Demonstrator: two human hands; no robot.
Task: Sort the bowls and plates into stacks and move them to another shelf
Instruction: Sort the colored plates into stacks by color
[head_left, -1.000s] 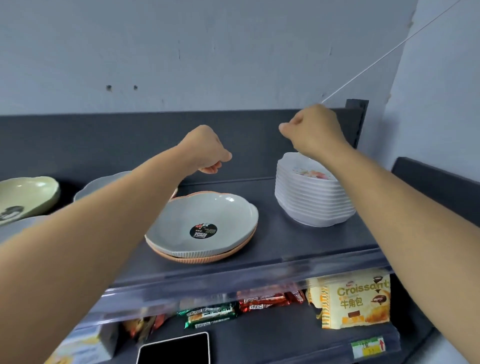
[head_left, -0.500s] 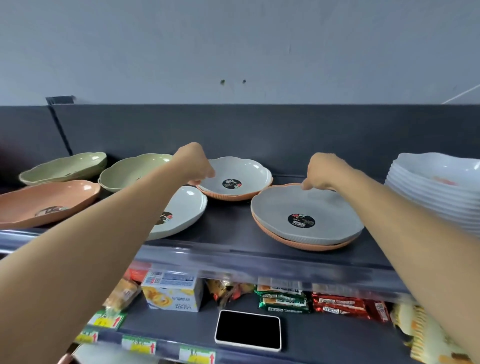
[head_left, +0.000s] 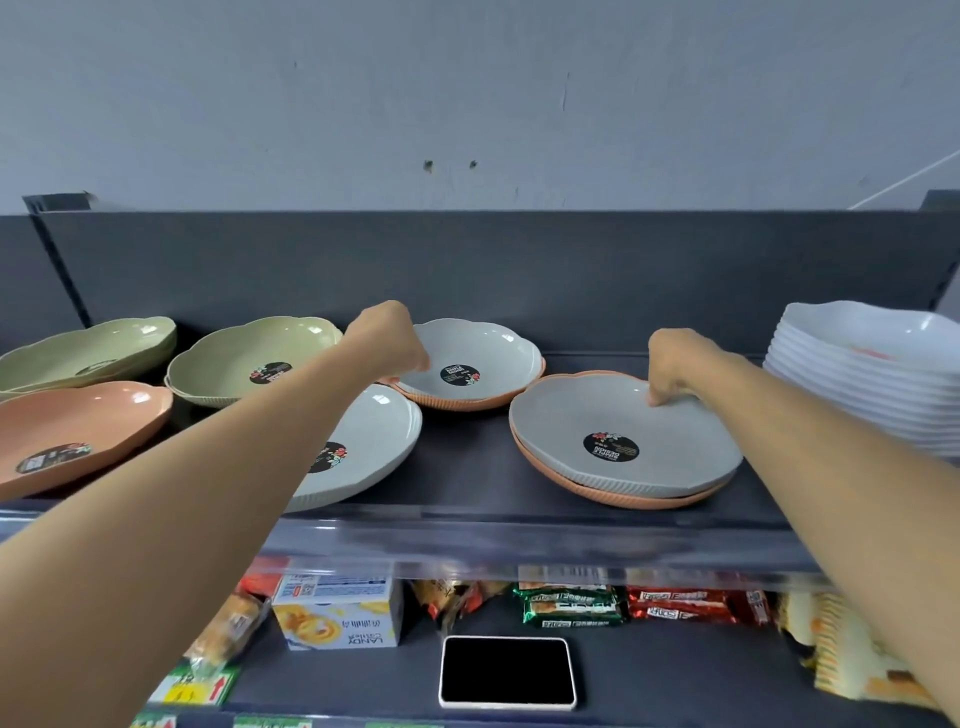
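A dark shelf (head_left: 467, 483) holds scalloped dishes. At centre right a grey plate (head_left: 623, 431) lies on an orange plate (head_left: 597, 488); my right hand (head_left: 675, 364) is closed on the grey plate's far rim. Behind the middle, a grey bowl (head_left: 478, 353) sits in an orange bowl (head_left: 452, 401), and my left hand (head_left: 387, 338) is curled over the grey bowl's left rim. Another grey plate (head_left: 374, 441) lies partly under my left forearm. Two green bowls (head_left: 244, 364) (head_left: 88, 353) and an orange bowl (head_left: 72, 431) stand at the left.
A tall stack of white bowls (head_left: 872, 374) stands at the shelf's right end. The shelf below holds snack packs (head_left: 571, 605), a biscuit box (head_left: 337, 613) and a phone (head_left: 506, 670) with a dark screen. A grey back panel (head_left: 519, 270) closes the shelf behind.
The view has swung left from the white stack to the coloured dishes. Both hands have come down from mid-air onto the rims of the grey bowl and grey plate.
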